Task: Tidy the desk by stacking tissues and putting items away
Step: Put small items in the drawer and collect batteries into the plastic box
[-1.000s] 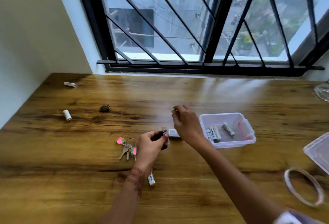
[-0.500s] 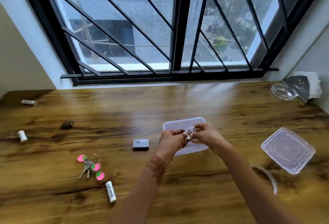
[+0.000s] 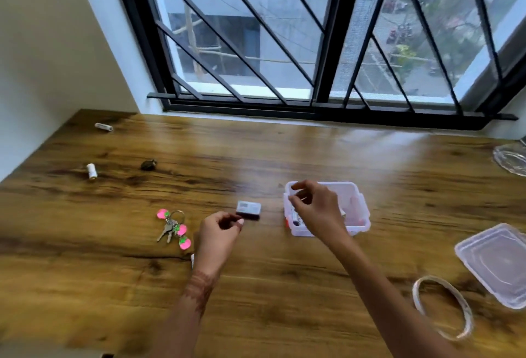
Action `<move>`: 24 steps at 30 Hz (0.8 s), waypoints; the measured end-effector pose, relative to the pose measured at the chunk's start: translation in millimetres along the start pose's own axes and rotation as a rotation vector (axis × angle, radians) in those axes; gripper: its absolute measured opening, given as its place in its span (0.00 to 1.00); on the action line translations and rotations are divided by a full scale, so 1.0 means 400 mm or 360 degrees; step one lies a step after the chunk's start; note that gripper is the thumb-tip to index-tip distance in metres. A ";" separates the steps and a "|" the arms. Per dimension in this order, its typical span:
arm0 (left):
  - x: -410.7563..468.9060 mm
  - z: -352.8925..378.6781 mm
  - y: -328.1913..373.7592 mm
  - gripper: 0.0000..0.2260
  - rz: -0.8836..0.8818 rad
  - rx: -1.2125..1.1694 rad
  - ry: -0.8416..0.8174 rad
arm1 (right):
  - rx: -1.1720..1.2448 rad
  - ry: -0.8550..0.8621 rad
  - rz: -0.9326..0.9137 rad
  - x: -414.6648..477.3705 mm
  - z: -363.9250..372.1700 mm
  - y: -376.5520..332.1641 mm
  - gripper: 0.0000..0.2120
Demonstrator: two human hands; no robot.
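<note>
Head cam: person at a wooden desk (image 3: 284, 286) under a barred window (image 3: 321, 44). Frame is a bit motion-blurred.

Right hand (image 3: 316, 209) hovers over the clear plastic container (image 3: 363, 215), which sits mid-desk, right of centre. Thumb and forefinger are parted, the other fingers loosely curled, nothing visible in the grip. At least one battery in the container (image 3: 297, 219) shows under the hand, by its near-left corner. The rest of the contents are hidden or too blurred to tell.

Left hand (image 3: 219, 229) is just left of the container, low over the desk, fingers curled in. Its fingertips are right beside the near edge of a small grey box (image 3: 248, 210). Can't tell if they touch it, or if the hand holds anything. A white sliver by the left wrist is mostly hidden.

Loose items on the desk:
- key bunch with pink charms (image 3: 172, 228), left of the left hand
- small dark object (image 3: 149, 164), further back on the left
- white battery (image 3: 91, 171), near the left edge
- second battery (image 3: 104, 127), far-left corner by the wall
- clear lid (image 3: 495, 263), near the right edge, well apart from the container
- tape ring (image 3: 442, 306), lying flat just beside the lid, nearer the person
- glass dish (image 3: 511, 158), cut off by the right frame edge
</note>
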State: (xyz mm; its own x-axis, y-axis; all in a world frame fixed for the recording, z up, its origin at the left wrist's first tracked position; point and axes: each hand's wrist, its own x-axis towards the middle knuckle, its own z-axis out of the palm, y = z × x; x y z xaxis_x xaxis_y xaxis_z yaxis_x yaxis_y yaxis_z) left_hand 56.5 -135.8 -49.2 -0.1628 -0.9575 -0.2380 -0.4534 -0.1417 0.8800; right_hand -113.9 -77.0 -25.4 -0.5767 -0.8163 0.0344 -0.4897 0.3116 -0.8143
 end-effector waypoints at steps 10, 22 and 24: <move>-0.065 -0.099 -0.113 0.16 -0.0218 0.0801 0.0404 | 0.0051 -0.0394 -0.0207 -0.071 0.152 -0.063 0.04; -0.054 0.007 -0.012 0.08 -0.0352 -0.0638 0.0011 | 0.0288 -0.0741 -0.0009 -0.104 0.123 -0.031 0.06; -0.066 0.031 0.017 0.08 -0.0289 -0.0723 -0.0095 | 0.0300 -0.0570 0.0027 -0.094 0.084 -0.023 0.07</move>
State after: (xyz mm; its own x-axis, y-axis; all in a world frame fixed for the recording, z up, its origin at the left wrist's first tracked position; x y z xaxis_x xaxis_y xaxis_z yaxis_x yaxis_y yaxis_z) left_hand 46.9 -108.6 -42.1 -0.1723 -0.8930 -0.4158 -0.0532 -0.4131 0.9091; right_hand -65.8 -65.5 -38.7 -0.3029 -0.9400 -0.1569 -0.3342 0.2590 -0.9062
